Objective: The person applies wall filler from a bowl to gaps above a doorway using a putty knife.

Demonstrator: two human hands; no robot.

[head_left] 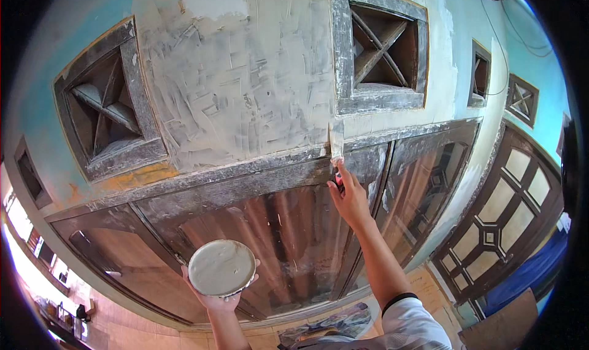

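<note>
My right hand [353, 201] is raised and wrapped round the red and black handle of a putty knife [337, 145]. Its blade points up and rests against the wall [245, 104], just over the wooden frame's top rail. The blade looks smeared with pale filler. Lower and to the left, my left hand [216, 302] supports from beneath a round dish of grey-white putty [222, 268], its fingers curled about the rim. The putty's surface is mostly smooth. Patchy, streaked filler covers the wall between two square vents.
A dark wooden vent with crossed bars [381, 46] is at the upper right, another vent [105, 104] at the left. Below the rail runs a glazed wooden window frame [264, 227] with curtains behind. A panelled door [497, 215] and blue cloth [529, 270] lie far right.
</note>
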